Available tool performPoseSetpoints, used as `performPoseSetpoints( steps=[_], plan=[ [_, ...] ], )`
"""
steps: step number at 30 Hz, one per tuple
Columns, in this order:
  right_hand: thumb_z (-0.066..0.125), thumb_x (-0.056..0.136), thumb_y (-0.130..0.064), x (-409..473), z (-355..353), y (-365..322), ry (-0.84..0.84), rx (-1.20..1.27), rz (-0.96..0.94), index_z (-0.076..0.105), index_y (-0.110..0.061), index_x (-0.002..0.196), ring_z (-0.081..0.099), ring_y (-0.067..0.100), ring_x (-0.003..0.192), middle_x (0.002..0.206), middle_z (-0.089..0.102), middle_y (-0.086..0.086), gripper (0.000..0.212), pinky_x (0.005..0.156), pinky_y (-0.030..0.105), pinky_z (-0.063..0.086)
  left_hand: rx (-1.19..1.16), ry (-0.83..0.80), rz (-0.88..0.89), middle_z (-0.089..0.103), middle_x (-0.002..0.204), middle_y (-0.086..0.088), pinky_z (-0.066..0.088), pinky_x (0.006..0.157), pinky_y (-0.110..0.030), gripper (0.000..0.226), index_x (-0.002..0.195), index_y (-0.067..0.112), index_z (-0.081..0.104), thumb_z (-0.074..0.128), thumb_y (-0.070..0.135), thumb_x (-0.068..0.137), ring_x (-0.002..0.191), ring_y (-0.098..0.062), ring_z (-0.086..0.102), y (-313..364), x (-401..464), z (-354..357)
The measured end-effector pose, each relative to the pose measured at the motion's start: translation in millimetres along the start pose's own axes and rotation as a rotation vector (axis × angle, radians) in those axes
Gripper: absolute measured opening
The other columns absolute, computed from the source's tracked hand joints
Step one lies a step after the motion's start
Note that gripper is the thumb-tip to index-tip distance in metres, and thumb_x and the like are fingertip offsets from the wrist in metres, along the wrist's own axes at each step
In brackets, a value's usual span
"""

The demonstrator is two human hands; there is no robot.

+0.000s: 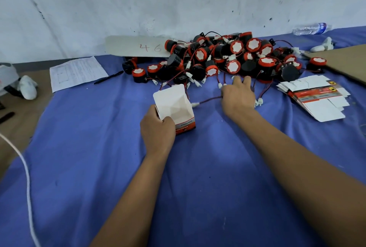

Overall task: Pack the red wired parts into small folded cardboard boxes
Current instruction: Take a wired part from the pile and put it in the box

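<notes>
head view: the step in hand looks like fetching a part for a box already folded up. the left hand (157, 126) grips the box (174, 108), fingers curled round its near corner, holding it upright on the blue cloth (99, 147) with its top flaps open and nothing visible inside. the right hand (238, 96) reaches to the near edge of the pile (227, 58), palm down over the loose wires; its fingertips are hidden past the knuckles, so i cannot tell whether it has hold of a wire or part. the next move likely calls for freeing one part from the tangle and carrying it left to the box mouth.

the parts are black drums with red rims and white faces, each trailing red-black wire to a white plug, heaped against the wall. flat boxes (316, 96) lie fanned just right of the hand.
</notes>
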State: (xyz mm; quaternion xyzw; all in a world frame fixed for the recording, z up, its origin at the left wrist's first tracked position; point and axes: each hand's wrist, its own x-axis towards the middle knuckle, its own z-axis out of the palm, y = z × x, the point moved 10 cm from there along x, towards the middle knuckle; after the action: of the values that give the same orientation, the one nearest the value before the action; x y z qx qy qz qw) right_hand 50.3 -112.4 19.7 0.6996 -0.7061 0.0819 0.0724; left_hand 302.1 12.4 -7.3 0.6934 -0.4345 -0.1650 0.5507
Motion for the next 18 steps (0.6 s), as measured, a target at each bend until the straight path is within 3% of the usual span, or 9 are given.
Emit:
performPoseSetpoints(
  steps=[2, 4, 7, 9, 13, 16, 18],
  plan=[
    [0.056, 0.097, -0.011, 0.3, -14.0, -8.9, 0.061, 0.134, -0.047, 0.063, -0.009, 0.106, 0.051, 0.039, 0.112, 0.116, 0.056, 0.016, 0.011, 0.074, 0.039, 0.040, 0.013, 0.005, 0.008, 0.064, 0.087, 0.014, 0.041, 0.049, -0.008, 0.021, 0.094, 0.018, 0.059, 0.051, 0.002, 0.082, 0.082, -0.004, 0.060, 0.6, 0.1, 0.2],
    [0.053, 0.101, -0.016, -3.6, -32.0, -7.5, 0.171, 0.424, -0.028, 0.054, -0.006, 0.093, 0.056, 0.036, 0.085, 0.090, 0.058, 0.014, 0.012, 0.064, 0.040, 0.038, 0.020, 0.013, 0.018, 0.065, 0.088, 0.012, 0.040, 0.049, -0.009, 0.020, 0.093, 0.016, 0.059, 0.052, 0.002, 0.081, 0.081, -0.006, 0.060, 1.0, -0.3, -0.7],
    [0.049, 0.106, -0.018, -22.4, -45.6, 16.3, 0.296, 1.159, 0.161, 0.048, -0.006, 0.093, 0.059, 0.028, 0.064, 0.078, 0.064, 0.011, 0.018, 0.056, 0.043, 0.050, 0.045, 0.040, 0.019, 0.067, 0.092, 0.008, 0.036, 0.051, -0.015, 0.020, 0.093, 0.016, 0.058, 0.053, 0.002, 0.081, 0.082, -0.013, 0.060, -0.1, 0.4, -3.9],
    [0.044, 0.109, -0.018, -35.8, -34.0, 12.4, 0.185, 1.682, 0.276, 0.045, -0.010, 0.096, 0.056, 0.018, 0.052, 0.074, 0.068, 0.009, 0.015, 0.050, 0.030, 0.049, 0.075, 0.056, 0.012, 0.066, 0.093, 0.007, 0.036, 0.053, -0.018, 0.020, 0.094, 0.016, 0.058, 0.053, 0.002, 0.081, 0.084, -0.016, 0.059, -0.5, 1.4, -7.0],
    [0.035, 0.111, -0.017, -58.3, -40.0, -29.2, -0.111, 2.246, 0.179, 0.041, -0.015, 0.090, 0.043, 0.011, 0.049, 0.062, 0.053, -0.001, 0.022, 0.044, 0.022, 0.035, 0.127, 0.030, 0.034, 0.062, 0.086, 0.009, 0.038, 0.055, -0.021, 0.018, 0.096, 0.015, 0.060, 0.053, 0.004, 0.082, 0.081, -0.019, 0.058, 1.2, 3.8, -5.6],
    [0.034, 0.111, -0.020, -74.9, -58.5, -66.5, -0.292, 2.359, 0.004, 0.038, -0.019, 0.083, 0.034, 0.008, 0.047, 0.059, 0.040, -0.005, 0.028, 0.038, 0.017, 0.024, 0.161, 0.000, 0.078, 0.066, 0.086, 0.004, 0.041, 0.057, -0.028, 0.009, 0.094, 0.014, 0.061, 0.063, 0.011, 0.085, 0.083, -0.025, 0.063, 4.9, 4.0, -2.9],
    [0.042, 0.108, -0.030, -83.7, -67.0, -91.3, -0.383, 2.347, -0.084, 0.038, -0.022, 0.077, 0.027, 0.008, 0.047, 0.058, 0.031, -0.006, 0.032, 0.038, 0.020, 0.018, 0.152, -0.022, 0.142, 0.066, 0.089, 0.001, 0.048, 0.065, -0.037, 0.023, 0.095, 0.009, 0.061, 0.071, 0.024, 0.080, 0.087, -0.032, 0.065, 10.1, 1.7, -3.0]
  ],
)
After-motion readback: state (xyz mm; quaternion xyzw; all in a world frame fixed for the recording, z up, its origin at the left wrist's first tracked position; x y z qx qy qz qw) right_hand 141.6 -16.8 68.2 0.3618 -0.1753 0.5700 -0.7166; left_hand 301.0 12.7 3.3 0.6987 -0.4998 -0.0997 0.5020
